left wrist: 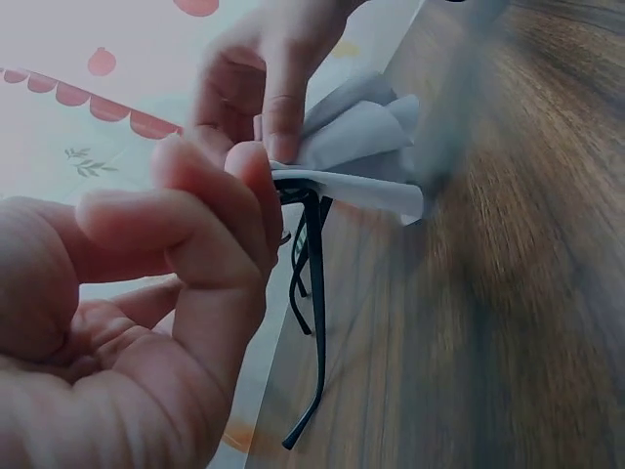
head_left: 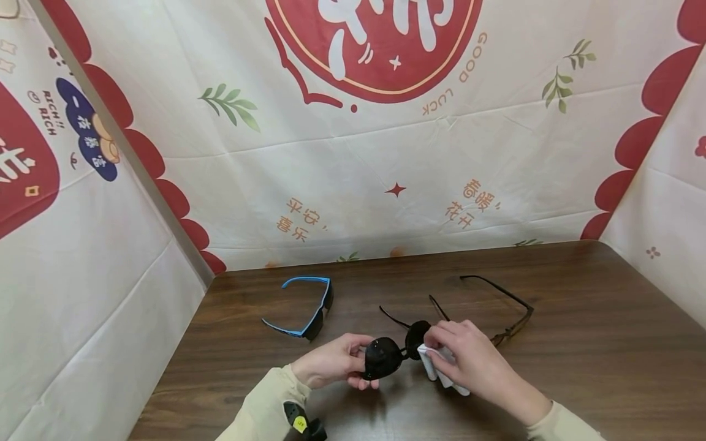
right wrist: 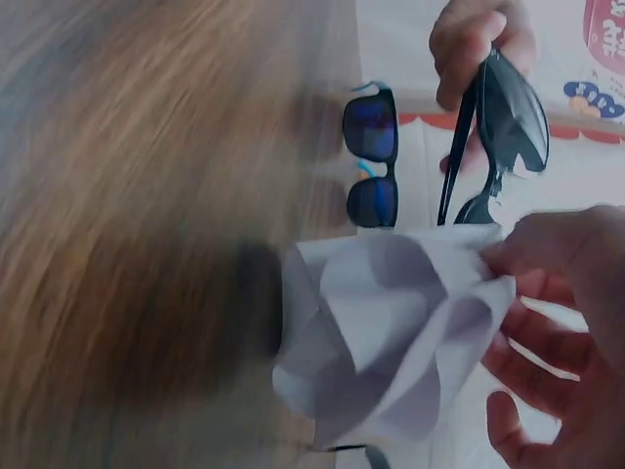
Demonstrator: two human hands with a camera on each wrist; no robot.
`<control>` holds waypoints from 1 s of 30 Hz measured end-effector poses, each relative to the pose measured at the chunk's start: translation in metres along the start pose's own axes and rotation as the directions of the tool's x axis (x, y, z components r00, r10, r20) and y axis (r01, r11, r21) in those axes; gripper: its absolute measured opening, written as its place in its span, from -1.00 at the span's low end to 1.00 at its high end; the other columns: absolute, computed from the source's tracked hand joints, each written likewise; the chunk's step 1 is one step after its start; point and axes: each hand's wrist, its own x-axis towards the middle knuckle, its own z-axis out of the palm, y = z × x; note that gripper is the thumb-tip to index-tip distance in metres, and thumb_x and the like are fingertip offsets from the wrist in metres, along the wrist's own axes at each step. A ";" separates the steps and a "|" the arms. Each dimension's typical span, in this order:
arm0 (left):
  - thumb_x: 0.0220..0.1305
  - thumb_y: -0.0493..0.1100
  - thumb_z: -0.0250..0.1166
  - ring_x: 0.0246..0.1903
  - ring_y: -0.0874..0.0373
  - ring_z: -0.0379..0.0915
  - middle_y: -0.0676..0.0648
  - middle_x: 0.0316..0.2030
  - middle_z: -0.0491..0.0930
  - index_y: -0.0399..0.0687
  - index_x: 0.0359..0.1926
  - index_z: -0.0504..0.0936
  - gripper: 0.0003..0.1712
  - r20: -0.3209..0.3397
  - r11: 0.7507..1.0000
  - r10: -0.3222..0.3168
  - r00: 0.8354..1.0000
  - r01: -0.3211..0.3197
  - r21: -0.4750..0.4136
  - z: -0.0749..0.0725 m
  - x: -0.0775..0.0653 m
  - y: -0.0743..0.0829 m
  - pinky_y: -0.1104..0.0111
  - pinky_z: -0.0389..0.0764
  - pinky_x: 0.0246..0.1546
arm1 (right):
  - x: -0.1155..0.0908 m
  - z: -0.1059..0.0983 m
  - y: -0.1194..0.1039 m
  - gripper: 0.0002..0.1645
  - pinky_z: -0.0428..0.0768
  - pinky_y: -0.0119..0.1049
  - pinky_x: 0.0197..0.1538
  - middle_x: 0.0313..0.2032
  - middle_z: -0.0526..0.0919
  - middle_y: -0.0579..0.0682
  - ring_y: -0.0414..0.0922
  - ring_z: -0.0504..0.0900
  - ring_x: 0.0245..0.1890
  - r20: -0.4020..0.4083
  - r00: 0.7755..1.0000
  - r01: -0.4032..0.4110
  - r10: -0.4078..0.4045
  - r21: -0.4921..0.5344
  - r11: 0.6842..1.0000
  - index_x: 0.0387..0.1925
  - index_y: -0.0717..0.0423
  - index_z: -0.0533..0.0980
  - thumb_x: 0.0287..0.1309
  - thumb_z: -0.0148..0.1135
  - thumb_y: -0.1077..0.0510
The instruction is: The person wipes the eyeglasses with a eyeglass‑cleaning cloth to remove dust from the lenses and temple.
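Black sunglasses [head_left: 383,358] are held up over the table, lenses facing the head camera and temples pointing away. My left hand [head_left: 342,361] pinches them at the outer edge of the left lens. A folded white cloth [head_left: 441,367] is pinched in my right hand [head_left: 474,361], its upper part right at the other lens. In the right wrist view the cloth [right wrist: 381,332] hangs in loose folds below the thumb, beside the sunglasses [right wrist: 513,122]. From the left wrist, one dark temple [left wrist: 314,322] sticks out downward past the cloth.
Blue-framed sunglasses [head_left: 314,312] lie with temples spread at the back left of the brown wooden table [head_left: 220,367]. Dark-framed glasses [head_left: 521,321] lie at the right behind my right hand, partly hidden. A printed white curtain [head_left: 358,159] stands behind the table.
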 end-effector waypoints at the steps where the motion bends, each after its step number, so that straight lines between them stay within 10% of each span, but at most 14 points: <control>1: 0.29 -0.52 0.03 -0.60 0.30 0.43 -0.10 -0.51 0.60 -0.38 0.15 0.40 -0.60 0.003 1.000 -0.003 1.000 0.003 0.000 -0.001 -0.001 0.000 0.50 0.47 -0.55 | 0.000 -0.001 0.002 -0.68 0.40 -0.29 -0.35 -0.43 0.51 -0.32 -0.34 0.46 -0.47 -0.009 1.000 -0.022 0.022 -0.018 1.000 -0.40 -0.07 0.52 -0.23 0.48 0.25; 30: 0.29 -0.50 0.05 -0.60 0.31 0.43 -0.08 -0.51 0.60 -0.38 0.09 0.44 -0.66 0.059 1.000 0.001 0.998 -0.001 0.013 0.004 -0.002 0.001 0.51 0.46 -0.55 | 0.011 -0.001 -0.006 -0.70 0.41 -0.33 -0.43 -0.46 0.46 -0.35 -0.35 0.40 -0.50 -0.077 0.977 -0.196 0.200 0.049 0.979 -0.42 -0.10 0.52 -0.15 0.44 0.30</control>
